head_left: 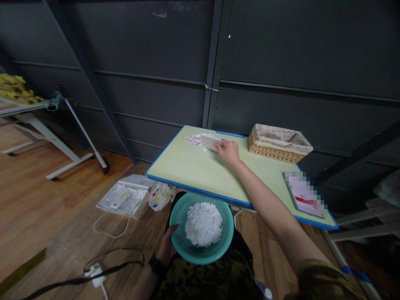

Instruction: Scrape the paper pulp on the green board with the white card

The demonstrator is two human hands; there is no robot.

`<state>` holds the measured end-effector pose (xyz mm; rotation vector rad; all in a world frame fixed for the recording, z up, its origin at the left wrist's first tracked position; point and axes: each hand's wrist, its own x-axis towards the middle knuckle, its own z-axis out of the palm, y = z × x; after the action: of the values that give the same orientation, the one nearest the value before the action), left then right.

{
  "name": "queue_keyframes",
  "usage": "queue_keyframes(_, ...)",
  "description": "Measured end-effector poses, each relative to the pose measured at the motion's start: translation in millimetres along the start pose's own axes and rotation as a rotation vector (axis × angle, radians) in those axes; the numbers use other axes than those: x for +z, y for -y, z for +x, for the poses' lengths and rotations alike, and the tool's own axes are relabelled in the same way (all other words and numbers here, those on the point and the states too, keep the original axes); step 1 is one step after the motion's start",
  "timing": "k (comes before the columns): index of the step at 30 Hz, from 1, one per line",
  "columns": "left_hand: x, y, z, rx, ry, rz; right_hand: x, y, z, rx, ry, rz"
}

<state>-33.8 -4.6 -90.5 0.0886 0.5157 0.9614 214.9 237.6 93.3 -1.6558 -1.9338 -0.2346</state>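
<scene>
My left hand [167,246] grips the rim of a teal plastic bowl [184,248] held below the table's near edge; the bowl holds a heap of white paper scraps [203,223]. My right hand [229,151] reaches across the pale green, blue-edged table [200,171] and holds a white card [209,141] by its edge. The card stands against a small pile of white and pink paper scraps [195,138] at the table's far side.
A wicker basket [279,143] with a cloth lining sits at the table's far right, a booklet [304,193] near the right front corner. On the wooden floor lie a white box [126,196], a plastic bag [161,195] and cables [103,266]. A dark wall stands behind.
</scene>
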Motion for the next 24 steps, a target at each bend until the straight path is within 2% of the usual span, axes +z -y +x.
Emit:
queue_keyframes(5,2.4,1.1,-1.2,0.047,-0.135,0.040,-8.9,-5.5,4.7,0.018,-0.001,0.020)
queue_keyframes(9,2.1,1.4,-1.0,0.059,-0.134,0.030,-11.9,-10.7,6.7,0.064,-0.043,0.052)
queue_keyframes(15,1.4,1.2,-0.1,0.046,-0.116,0.036,-8.9,-12.4,6.8,0.051,-0.012,0.058)
queue_keyframes(18,0.7,1.5,0.0,0.057,-0.115,0.041,-11.2,-11.4,6.9,0.059,-0.038,0.034)
queue_keyframes(21,1.2,1.8,-0.8,0.058,-0.140,0.062,-13.6,-9.7,5.4,0.060,-0.069,0.008)
queue_keyframes(24,3.6,1.3,-1.5,0.059,-0.176,0.076,-14.4,-7.6,3.3,0.027,-0.037,0.025)
